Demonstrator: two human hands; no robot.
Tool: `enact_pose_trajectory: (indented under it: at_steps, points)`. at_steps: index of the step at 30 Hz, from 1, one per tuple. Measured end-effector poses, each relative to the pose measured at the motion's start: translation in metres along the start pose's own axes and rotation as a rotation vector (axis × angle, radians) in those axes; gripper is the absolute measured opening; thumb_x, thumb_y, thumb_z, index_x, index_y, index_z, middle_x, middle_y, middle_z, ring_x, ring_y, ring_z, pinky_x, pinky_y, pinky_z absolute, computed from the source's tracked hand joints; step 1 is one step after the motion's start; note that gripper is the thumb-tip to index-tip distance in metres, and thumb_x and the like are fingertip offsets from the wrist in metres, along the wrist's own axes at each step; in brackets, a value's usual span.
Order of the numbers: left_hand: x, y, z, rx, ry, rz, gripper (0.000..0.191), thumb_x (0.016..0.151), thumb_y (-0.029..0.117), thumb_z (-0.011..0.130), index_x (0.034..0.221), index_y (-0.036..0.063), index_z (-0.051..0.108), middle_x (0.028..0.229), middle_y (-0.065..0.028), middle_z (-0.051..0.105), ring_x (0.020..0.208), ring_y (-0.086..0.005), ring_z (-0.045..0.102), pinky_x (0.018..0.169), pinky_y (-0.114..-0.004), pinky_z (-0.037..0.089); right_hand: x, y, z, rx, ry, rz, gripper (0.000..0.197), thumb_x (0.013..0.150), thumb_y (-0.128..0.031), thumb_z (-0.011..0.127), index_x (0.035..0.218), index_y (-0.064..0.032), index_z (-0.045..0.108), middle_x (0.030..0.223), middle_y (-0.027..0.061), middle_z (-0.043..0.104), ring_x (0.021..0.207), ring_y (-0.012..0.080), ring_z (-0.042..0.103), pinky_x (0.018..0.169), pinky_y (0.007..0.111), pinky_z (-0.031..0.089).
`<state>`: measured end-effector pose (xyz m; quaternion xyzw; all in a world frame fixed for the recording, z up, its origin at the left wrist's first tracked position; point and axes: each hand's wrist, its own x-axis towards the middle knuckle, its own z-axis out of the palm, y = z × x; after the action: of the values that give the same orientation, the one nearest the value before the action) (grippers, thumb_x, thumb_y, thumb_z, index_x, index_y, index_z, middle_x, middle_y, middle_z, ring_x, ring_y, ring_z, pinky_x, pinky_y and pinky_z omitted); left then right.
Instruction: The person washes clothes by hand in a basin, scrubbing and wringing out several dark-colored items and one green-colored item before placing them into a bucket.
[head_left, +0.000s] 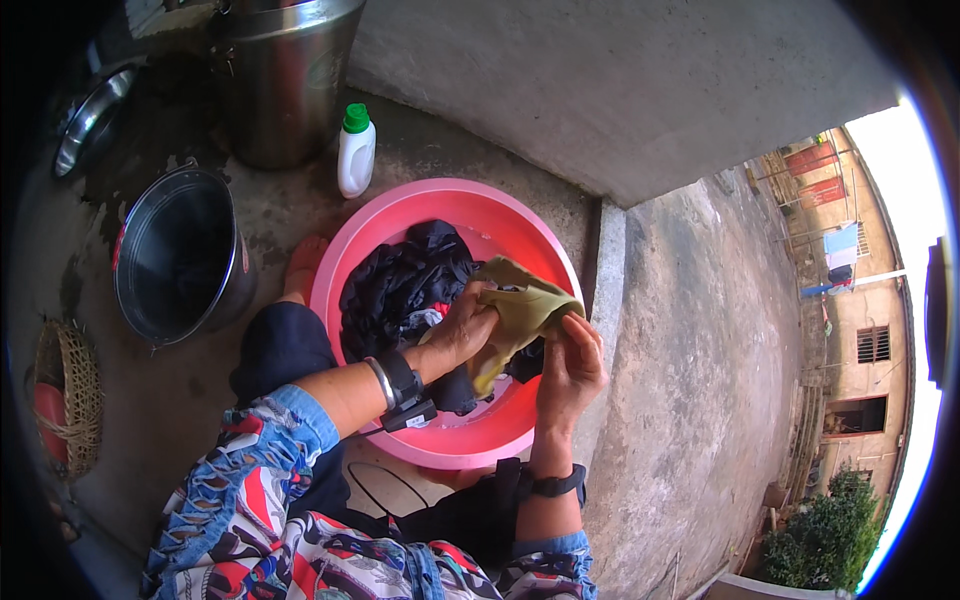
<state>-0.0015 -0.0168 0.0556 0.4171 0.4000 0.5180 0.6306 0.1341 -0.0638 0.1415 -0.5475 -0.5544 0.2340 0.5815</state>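
Observation:
Between my two hands an olive-yellow piece of cloth (517, 307) is held up above a pink plastic basin (442, 191). My left hand (466, 330) grips its left side, the thumb on top near a fold. My right hand (574, 360) pinches its right edge between thumb and fingers, close to the basin's right rim. The cloth's lower end hangs toward the basin. Dark wet clothes (409, 285) are heaped in the basin, with a small red and grey bit of fabric (424, 319) among them. A little water shows at the basin's bottom.
A white bottle with a green cap (356, 154) stands behind the basin. To the left are a dark bucket (176, 255) and a woven basket (79, 397) with a red thing inside. A large metal container (285, 82) and a metal bowl (97, 116) are farther back. A concrete ledge (609, 277) runs at right.

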Motion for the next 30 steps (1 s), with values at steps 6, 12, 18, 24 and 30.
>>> enact_pose_trajectory:
  at_steps: [6, 12, 18, 24, 30]
  points:
    - [-0.002, -0.018, -0.004, 0.037, 0.007, -0.267, 0.046, 0.1, 0.029, 0.032, 0.127, 0.0, 0.055, 0.127, -0.0152, 0.059, 0.116, -0.0214, 0.055, 0.101, -0.036, 0.043, 0.001, 0.009, -0.006, 0.061, 0.058, 0.066, 0.02, 0.088, 0.01, 0.064, 0.106, 0.0034, 0.07, 0.113, 0.0093, 0.068, 0.103, 0.0149, 0.065, 0.093, 0.027, 0.051]
    - [-0.01, -0.016, 0.002, -0.096, -0.103, -0.129, 0.067, 0.102, 0.06, 0.032, 0.127, 0.0006, 0.052, 0.123, -0.013, 0.057, 0.111, -0.0207, 0.053, 0.1, -0.035, 0.042, 0.018, 0.019, -0.028, 0.263, 0.271, 0.294, 0.016, 0.087, 0.008, 0.067, 0.101, 0.0031, 0.07, 0.097, 0.0081, 0.071, 0.083, 0.0118, 0.065, 0.076, 0.023, 0.052]
    - [-0.008, -0.008, 0.0, 0.257, -0.054, -0.396, 0.059, 0.096, 0.064, 0.051, 0.091, 0.0056, 0.056, 0.087, -0.0047, 0.055, 0.084, -0.0117, 0.052, 0.077, -0.031, 0.046, 0.022, 0.036, -0.038, 0.267, 0.307, 0.38, 0.026, 0.081, 0.012, 0.06, 0.105, 0.0033, 0.066, 0.093, 0.0061, 0.068, 0.078, 0.0106, 0.063, 0.07, 0.023, 0.051]
    - [-0.014, 0.009, -0.004, 0.079, -0.413, -0.504, 0.041, 0.09, 0.033, 0.076, 0.108, -0.002, 0.067, 0.095, -0.0051, 0.068, 0.084, -0.0105, 0.061, 0.074, -0.026, 0.05, 0.022, 0.05, -0.042, 0.042, 0.135, 0.394, 0.029, 0.083, 0.004, 0.065, 0.112, 0.0035, 0.066, 0.102, 0.0092, 0.069, 0.086, 0.0149, 0.065, 0.077, 0.027, 0.052]
    - [-0.005, 0.025, -0.003, -0.11, -0.419, -0.154, 0.026, 0.095, 0.023, 0.069, 0.108, 0.0001, 0.067, 0.095, -0.0017, 0.067, 0.087, -0.0073, 0.059, 0.079, -0.026, 0.051, 0.02, 0.039, -0.03, -0.331, -0.586, 0.337, 0.059, 0.093, -0.041, 0.069, 0.137, -0.0036, 0.057, 0.134, 0.0179, 0.059, 0.125, 0.0297, 0.053, 0.106, 0.037, 0.041]
